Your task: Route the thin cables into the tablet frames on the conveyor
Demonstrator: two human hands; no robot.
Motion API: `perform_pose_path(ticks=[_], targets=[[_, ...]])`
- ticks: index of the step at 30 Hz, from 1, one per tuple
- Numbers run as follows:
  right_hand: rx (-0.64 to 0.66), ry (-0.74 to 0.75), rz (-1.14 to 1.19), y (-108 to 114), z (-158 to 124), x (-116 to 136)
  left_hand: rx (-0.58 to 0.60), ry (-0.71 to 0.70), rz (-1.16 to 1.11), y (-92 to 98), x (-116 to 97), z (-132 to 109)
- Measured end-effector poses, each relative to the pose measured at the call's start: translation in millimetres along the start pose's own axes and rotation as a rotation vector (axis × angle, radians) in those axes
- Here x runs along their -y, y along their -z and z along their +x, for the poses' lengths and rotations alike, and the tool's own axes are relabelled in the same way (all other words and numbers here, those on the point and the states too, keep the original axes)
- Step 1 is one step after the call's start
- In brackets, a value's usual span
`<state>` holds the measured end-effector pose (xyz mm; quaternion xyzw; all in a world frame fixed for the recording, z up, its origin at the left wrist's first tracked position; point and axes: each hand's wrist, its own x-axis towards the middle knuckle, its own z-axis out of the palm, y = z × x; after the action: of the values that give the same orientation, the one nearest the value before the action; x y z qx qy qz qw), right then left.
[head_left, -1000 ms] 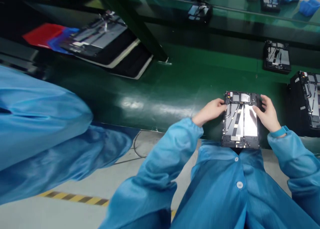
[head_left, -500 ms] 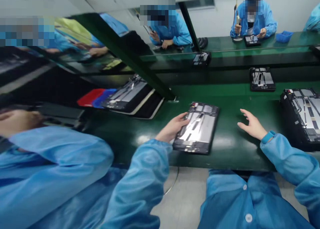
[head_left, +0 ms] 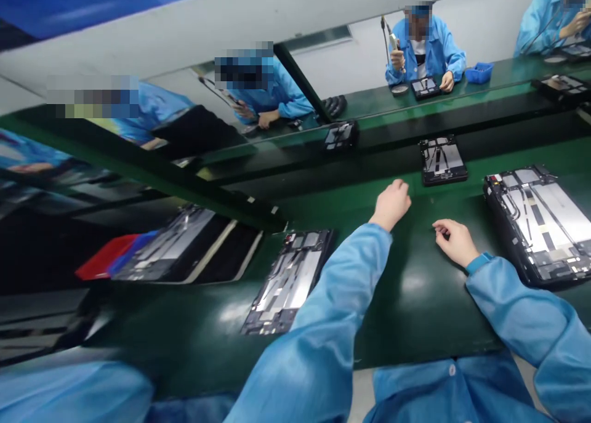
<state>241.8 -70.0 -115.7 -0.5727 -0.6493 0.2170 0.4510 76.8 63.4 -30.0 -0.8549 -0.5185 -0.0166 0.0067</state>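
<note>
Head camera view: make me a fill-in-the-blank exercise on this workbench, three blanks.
The right hand wears a teal ____.
The open tablet housing lies on the ____ side of the left sleeve.
The small plastic bin on the far bench is ____.
Missing words: wristband; left; blue.

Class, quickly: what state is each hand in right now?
Left hand: nothing visibly held; open or closed cannot be told.
Right hand: open, fingers loosely curled, holding nothing.

Left hand (head_left: pixel 390 205) curled, right hand (head_left: pixel 455 242) half-open, both empty.
</note>
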Motion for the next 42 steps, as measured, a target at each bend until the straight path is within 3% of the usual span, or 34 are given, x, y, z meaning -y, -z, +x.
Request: perform_pose_path(ticks=[2, 4, 8, 12, 16, 19, 23, 27, 32, 36, 39, 42], targets=[[-0.008, -0.005, 0.017, 0, 1, 0, 0.022, -0.067, 0.061, -3.9, -27, 34], [-0.012, -0.004, 0.021, -2, 2, 0, 0.051, -0.118, 0.080, -6.6, -39, 60], [-0.015, -0.018, 0.004, -11, 1, 3, 0.102, -0.182, 0.141, -11.0, -37, 88], [-0.021, -0.020, -0.019, -18, -1, 5, 0.083, -0.174, 0.168, -14.4, -17, 94], [-0.016, -0.024, -0.016, -19, -1, 6, 0.002, -0.056, 0.158, -16.3, -1, 98], [-0.019, -0.021, -0.009, -17, 0, 5, -0.045, 0.074, 0.083, -14.9, 4, 100], [-0.044, -0.065, 0.077, -13, 4, 3, -0.075, 0.101, 0.020, -2.7, 5, 88], [-0.068, -0.123, 0.134, -6, 6, 1, -0.133, 0.097, 0.028, 22.6, 10, 42], [-0.095, -0.278, 0.285, 10, 14, 0, -0.137, 0.083, 0.034, 43.3, 8, -68], [-0.012, -0.537, 0.616, 24, 13, 10, -0.128, 0.047, -0.019, 28.0, -7, -175], [0.126, -0.582, 0.589, 31, -8, 24, -0.134, -0.014, -0.103, 4.3, -24, -246], [0.217, -0.556, 0.486, 43, -40, 35, -0.175, -0.042, -0.252, -16.7, -39, -297]])
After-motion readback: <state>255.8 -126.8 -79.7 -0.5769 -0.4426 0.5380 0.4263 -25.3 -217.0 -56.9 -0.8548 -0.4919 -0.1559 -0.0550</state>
